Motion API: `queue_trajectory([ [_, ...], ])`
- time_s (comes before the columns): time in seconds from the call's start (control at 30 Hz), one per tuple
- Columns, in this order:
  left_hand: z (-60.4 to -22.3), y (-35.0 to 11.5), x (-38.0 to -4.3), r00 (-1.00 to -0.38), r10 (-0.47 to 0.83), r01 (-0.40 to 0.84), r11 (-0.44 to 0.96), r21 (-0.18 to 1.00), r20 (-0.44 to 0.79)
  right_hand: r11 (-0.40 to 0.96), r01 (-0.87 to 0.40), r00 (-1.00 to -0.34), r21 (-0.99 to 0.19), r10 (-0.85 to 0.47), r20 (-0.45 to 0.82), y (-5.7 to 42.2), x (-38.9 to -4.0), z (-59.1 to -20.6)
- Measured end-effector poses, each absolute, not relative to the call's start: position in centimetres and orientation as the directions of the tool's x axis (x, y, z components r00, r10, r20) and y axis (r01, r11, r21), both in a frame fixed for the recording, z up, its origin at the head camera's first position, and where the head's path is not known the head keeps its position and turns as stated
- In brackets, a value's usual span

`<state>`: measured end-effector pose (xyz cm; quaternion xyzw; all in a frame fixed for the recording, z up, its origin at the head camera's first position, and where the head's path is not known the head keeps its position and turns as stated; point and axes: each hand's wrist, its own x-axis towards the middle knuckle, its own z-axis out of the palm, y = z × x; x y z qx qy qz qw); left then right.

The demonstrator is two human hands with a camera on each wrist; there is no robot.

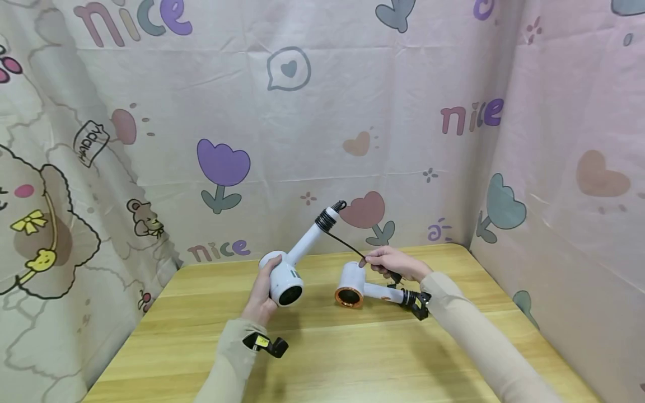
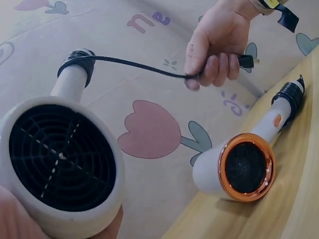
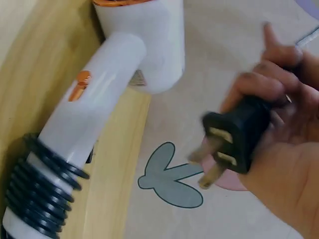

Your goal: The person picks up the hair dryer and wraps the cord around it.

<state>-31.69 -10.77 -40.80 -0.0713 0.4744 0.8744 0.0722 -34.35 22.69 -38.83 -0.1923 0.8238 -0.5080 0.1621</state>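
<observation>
My left hand (image 1: 262,294) grips a white hair dryer (image 1: 285,281) by its barrel, tilted above the table with its handle pointing up and right. Black cord (image 1: 326,219) is wound round the handle's end. From there a stretch of cord (image 2: 144,65) runs nearly straight to my right hand (image 1: 395,263), whose curled fingers hold the cord and its black two-prong plug (image 3: 237,134). In the left wrist view the held dryer's dark round grille (image 2: 62,157) faces the camera. Part of the left hand is hidden behind the barrel.
A second white hair dryer (image 1: 353,277) with an orange ring lies on the wooden table (image 1: 322,358), below my right hand. Its handle points right and has black cord (image 3: 40,189) coiled round it. Printed curtains (image 1: 322,123) hang behind the table and along both sides.
</observation>
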Motion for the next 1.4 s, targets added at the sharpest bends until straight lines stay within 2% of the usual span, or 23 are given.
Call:
queue_trajectory([
  [0.13,-41.3,-11.0,-31.6,-0.972,0.141,-0.235,-0.471,0.851,-0.19,0.503,-0.153,-0.9,-0.851,-0.426,-0.09,22.3,-34.7,-38.3],
  [0.23,-41.9,-11.2,-31.6,-0.952,0.233,-0.278,-0.381,0.882,-0.199,0.593,-0.203,-0.941,-0.779,-0.339,-0.012,22.1,-35.0,-38.0],
  [0.33,-42.6,-11.4,-31.7,-0.922,0.324,-0.316,-0.316,0.894,-0.211,0.658,-0.275,-0.954,-0.701,-0.276,0.115,21.6,-35.4,-37.6],
  [0.47,-43.1,-11.9,-31.7,-0.888,0.414,-0.326,-0.257,0.91,-0.201,0.742,-0.411,-0.908,-0.53,-0.278,0.315,21.0,-35.5,-36.6],
  [0.57,-43.1,-12.1,-31.8,-0.883,0.426,-0.297,-0.181,0.938,-0.197,0.759,-0.47,-0.866,-0.451,-0.298,0.402,20.8,-35.2,-35.6],
  [0.7,-42.5,-12.3,-32.0,-0.919,0.366,-0.183,-0.062,0.981,-0.149,0.782,-0.465,-0.86,-0.414,-0.289,0.42,20.6,-34.9,-34.7],
  [0.8,-41.9,-12.2,-32.0,-0.95,0.298,-0.087,0.039,0.995,-0.095,0.827,-0.451,-0.855,-0.336,-0.292,0.429,20.4,-34.5,-34.5],
  [1.0,-40.7,-11.5,-32.0,-0.988,0.156,0.032,0.25,0.968,-0.008,0.859,-0.462,-0.805,-0.221,-0.301,0.511,19.3,-33.4,-34.4],
  [1.2,-40.3,-11.0,-32.0,-0.999,0.032,0.047,0.354,0.934,0.038,0.856,-0.481,-0.775,-0.189,-0.315,0.547,18.1,-32.2,-34.2],
  [1.4,-40.5,-10.6,-32.0,-0.971,-0.147,0.107,0.425,0.899,0.186,0.836,-0.482,-0.776,-0.262,-0.269,0.57,17.2,-31.4,-35.1],
])
